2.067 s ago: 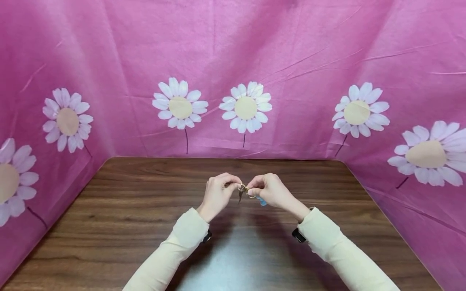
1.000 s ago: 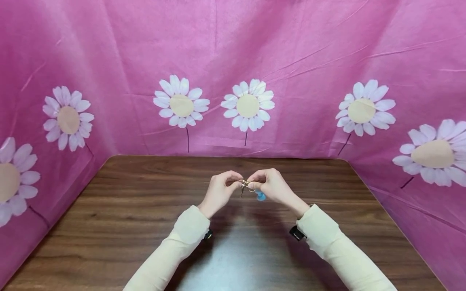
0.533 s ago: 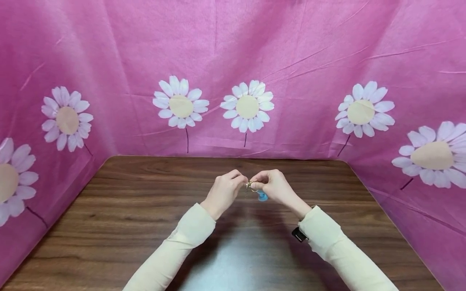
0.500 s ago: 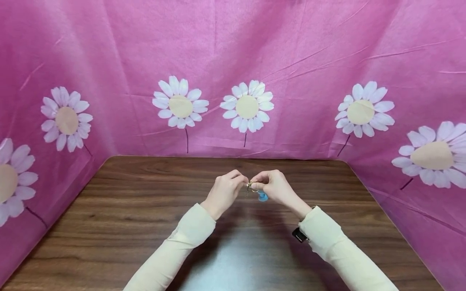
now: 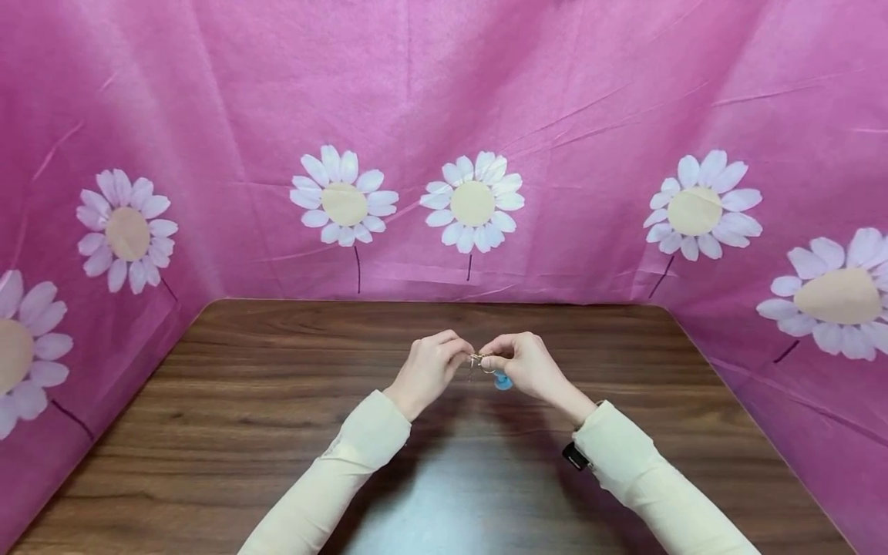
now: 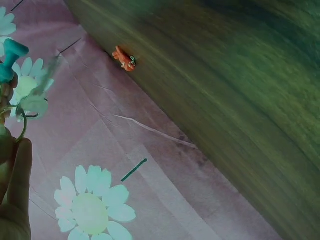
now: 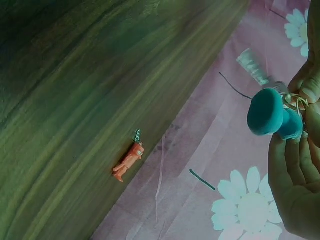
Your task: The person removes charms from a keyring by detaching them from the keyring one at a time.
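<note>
A gold key ring (image 5: pixel 488 370) with small metal keys (image 5: pixel 472 368) is held between both hands over the middle of the table. My left hand (image 5: pixel 428 371) pinches it from the left, fingertips close together. From the right, my right hand (image 5: pixel 529 365) grips the ring between thumb and index finger. A blue charm shaped like a push pin (image 7: pixel 265 111) hangs below the right fingers. In the left wrist view the ring (image 6: pixel 23 124) passes at the left fingertips, beside a blurred key (image 6: pixel 40 97). The fingers partly hide the ring.
An orange figure charm (image 7: pixel 129 161) with a short chain lies on the wooden table (image 5: pixel 243 432) close to an edge, seen in both wrist views. Pink cloth (image 5: pixel 555 92) with printed daisies surrounds the table's back and sides.
My left hand has shifted right and turned over slightly, its fingertips now closer to the right hand. Both hands have dipped a little within the last half second. The ring stays between them.
</note>
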`<state>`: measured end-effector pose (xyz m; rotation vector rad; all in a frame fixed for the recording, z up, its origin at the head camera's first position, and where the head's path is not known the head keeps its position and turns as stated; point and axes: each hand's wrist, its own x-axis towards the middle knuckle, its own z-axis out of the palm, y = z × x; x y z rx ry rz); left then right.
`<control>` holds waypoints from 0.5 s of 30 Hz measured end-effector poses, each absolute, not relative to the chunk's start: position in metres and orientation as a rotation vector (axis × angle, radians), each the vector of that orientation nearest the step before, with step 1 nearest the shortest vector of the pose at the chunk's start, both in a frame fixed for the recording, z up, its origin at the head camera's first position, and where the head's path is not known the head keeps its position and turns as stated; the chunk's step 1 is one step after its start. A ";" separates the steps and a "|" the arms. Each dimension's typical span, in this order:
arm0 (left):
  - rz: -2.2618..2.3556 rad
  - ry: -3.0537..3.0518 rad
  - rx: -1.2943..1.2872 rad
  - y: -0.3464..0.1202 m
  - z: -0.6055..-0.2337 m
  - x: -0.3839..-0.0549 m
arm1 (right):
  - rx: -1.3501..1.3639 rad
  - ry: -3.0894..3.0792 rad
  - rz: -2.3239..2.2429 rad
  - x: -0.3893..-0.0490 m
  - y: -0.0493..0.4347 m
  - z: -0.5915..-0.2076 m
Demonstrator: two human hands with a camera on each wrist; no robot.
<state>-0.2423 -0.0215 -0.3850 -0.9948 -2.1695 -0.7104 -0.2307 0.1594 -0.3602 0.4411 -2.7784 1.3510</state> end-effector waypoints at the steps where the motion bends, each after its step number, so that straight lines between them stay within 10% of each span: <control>1: -0.720 -2.167 -0.984 -0.022 -0.385 -0.242 | 0.449 -2.779 1.349 -0.230 0.159 -0.360; 15: -0.911 -2.175 -0.860 -0.022 -0.380 -0.235 | 0.517 -2.750 1.245 -0.223 0.159 -0.353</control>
